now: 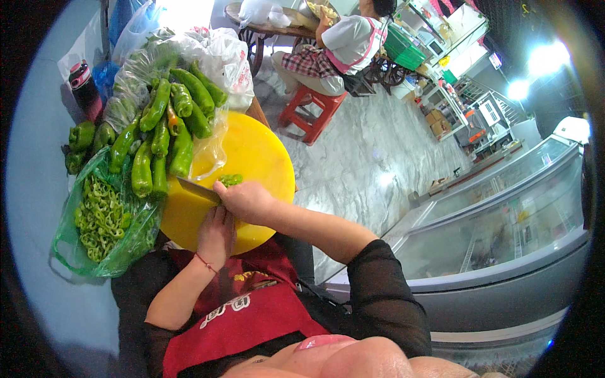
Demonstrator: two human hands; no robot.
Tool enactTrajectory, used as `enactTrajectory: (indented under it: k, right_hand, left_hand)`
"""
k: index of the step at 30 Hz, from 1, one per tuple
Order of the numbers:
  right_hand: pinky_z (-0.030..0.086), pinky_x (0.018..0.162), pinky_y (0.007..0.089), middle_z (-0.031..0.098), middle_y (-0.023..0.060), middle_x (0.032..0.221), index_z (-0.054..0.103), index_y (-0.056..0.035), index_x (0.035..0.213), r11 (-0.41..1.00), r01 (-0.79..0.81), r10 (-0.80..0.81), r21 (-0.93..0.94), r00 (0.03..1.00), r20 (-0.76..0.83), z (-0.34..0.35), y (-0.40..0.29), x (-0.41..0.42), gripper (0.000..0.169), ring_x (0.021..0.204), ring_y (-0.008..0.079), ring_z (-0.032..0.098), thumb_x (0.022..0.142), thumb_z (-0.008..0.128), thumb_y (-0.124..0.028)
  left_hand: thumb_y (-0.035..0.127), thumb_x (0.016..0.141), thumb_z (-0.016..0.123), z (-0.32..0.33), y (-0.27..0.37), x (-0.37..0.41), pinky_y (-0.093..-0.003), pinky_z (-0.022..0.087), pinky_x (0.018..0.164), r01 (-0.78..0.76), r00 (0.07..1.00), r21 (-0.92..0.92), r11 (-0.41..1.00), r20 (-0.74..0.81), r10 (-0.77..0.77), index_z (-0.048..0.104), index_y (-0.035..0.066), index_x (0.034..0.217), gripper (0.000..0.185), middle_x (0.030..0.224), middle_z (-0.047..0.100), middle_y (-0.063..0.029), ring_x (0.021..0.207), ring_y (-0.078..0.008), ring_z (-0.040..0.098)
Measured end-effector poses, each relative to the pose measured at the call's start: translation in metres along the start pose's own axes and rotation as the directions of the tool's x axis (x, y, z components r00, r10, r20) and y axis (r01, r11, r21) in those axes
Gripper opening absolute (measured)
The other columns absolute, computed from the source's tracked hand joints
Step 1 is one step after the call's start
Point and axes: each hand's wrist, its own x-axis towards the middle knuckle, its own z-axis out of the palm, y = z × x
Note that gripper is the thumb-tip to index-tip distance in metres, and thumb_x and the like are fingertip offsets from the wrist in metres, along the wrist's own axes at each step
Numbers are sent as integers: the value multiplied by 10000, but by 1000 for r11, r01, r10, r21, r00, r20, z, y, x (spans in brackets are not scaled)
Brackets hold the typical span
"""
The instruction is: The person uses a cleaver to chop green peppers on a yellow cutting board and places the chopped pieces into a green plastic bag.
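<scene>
My right hand grips a cleaver whose wide blade points left over a round yellow cutting board. Close against the near side of the blade, my left hand rests on the board with its fingers bent. Whatever lies under those fingers is mostly hidden. Just beyond my right hand sits a small heap of sliced green pepper. Whole long green peppers are piled on clear plastic at the board's far left edge. To the left, a green plastic bag holds many pepper rings.
A dark bottle with a pink lid stands behind the peppers, near white plastic bags. Farther off, a person sits on a red stool at a wooden table. A glass-topped freezer stands at right.
</scene>
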Motion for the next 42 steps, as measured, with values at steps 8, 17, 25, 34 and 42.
enactTrajectory:
  k: [8, 17, 25, 34, 42]
  right_hand:
    - [495, 462, 443, 614, 134, 609, 438, -41, 1017, 1000, -9, 10, 29, 999, -53, 7, 2, 2, 189, 551, 335, 642, 857, 498, -125]
    - [499, 475, 440, 619, 130, 619, 434, -43, 1003, 1000, 19, -18, 17, 999, -31, -4, 0, -1, 199, 568, 330, 647, 842, 521, -121]
    - [518, 506, 442, 648, 154, 680, 430, -30, 1030, 999, 4, -5, 54, 1000, 21, -6, -2, 3, 203, 615, 344, 661, 853, 498, -102]
    - [480, 428, 426, 613, 117, 589, 464, -41, 1010, 999, 29, -32, -31, 996, -77, 3, 0, -1, 199, 506, 321, 627, 865, 508, -169]
    - [474, 416, 420, 603, 113, 567, 460, -55, 1008, 997, 15, -20, -70, 997, -73, 1, -2, -1, 201, 496, 313, 625, 880, 512, -201]
  left_hand:
    - [70, 733, 592, -7, 4, -2, -421, 507, 767, 9, 1000, 24, 1000, 28, -10, 570, 34, 1073, 343, 1007, 541, -129, 946, -327, 538]
    - [78, 751, 571, -2, -1, -3, -420, 500, 730, 15, 1000, 70, 997, 24, -17, 581, 35, 1014, 266, 985, 540, -128, 917, -323, 538]
    - [89, 751, 575, 4, -2, -8, -416, 498, 719, 42, 999, 66, 997, 28, -44, 579, 34, 1047, 301, 1035, 537, -125, 909, -316, 534]
    - [77, 753, 565, 1, 0, -6, -418, 500, 689, -2, 999, 54, 999, -32, 4, 594, 16, 1006, 262, 991, 538, -119, 868, -309, 547]
    - [76, 759, 559, 16, -11, -5, -426, 503, 693, -117, 988, 68, 991, -92, 123, 578, 7, 1056, 305, 1036, 533, -143, 896, -330, 545]
